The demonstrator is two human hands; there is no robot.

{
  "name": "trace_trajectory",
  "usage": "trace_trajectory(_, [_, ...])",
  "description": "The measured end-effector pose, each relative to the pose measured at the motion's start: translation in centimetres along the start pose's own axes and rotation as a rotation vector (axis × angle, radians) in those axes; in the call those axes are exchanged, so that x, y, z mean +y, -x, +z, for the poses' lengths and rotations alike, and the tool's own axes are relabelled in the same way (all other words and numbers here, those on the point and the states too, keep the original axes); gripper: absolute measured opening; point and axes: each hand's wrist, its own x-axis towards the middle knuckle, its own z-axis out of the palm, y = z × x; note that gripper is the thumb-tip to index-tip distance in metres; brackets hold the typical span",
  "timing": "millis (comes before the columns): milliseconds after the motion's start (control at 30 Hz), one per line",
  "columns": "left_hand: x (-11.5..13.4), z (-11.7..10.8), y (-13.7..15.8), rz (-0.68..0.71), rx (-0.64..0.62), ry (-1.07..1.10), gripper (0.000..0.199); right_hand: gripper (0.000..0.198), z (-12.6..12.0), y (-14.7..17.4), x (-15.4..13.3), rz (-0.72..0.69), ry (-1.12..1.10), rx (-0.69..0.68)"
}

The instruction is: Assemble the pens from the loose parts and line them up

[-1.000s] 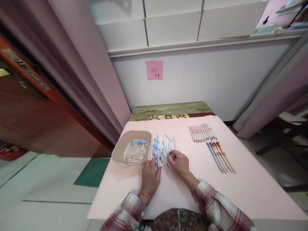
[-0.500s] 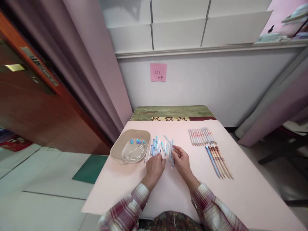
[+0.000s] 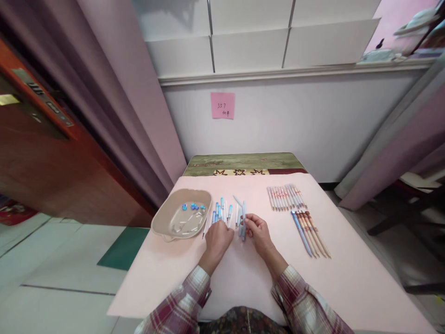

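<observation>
My left hand [image 3: 219,239] is closed, fingers curled down at the near end of the loose pen parts; what it grips is hidden beneath it. Blue barrel pieces [image 3: 216,212] and thin white refills [image 3: 225,209] lie just beyond it. Between thumb and fingers of my right hand [image 3: 259,233] is a pale-blue pen barrel [image 3: 244,214], held roughly upright. More pale-blue barrels lie close by its fingertips, partly overlapped. One pale-blue piece [image 3: 237,200] rests slanted on the table beyond.
Left on the pink-covered table [image 3: 163,283] stands a beige basin [image 3: 158,218] with blue pieces [image 3: 194,206] and small white pieces inside. To the right lie a row of white patterned pens [image 3: 285,197] and several thicker pens [image 3: 314,234]. A pink note [image 3: 222,105] is on the wall.
The camera view has turned slightly right, so everything sits further left. My right hand has drawn the pale-blue barrels closer together; the left hand stays among the pen parts.
</observation>
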Motion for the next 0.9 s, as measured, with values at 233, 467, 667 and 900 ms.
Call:
trace_trajectory(233, [0.8,-2.4,-1.2,0.083,0.042,0.588,0.021,0.028,0.0,0.4,0.0,0.029,0.082,-0.108])
trace_trajectory(467, [1.0,-2.1,-1.3,0.161,0.018,1.151,0.026,0.023,-0.1,0.8,0.2,-0.020,0.194,-0.223])
trace_trajectory(667, [0.6,-2.0,-1.5,0.185,0.034,1.115,0.025,0.025,-0.2,0.7,0.4,-0.022,0.209,-0.240])
trace_trajectory(900, [0.7,-1.4,-1.1,0.211,-0.023,1.020,0.023,0.026,0.0,0.8,-0.1,-0.038,0.204,-0.250])
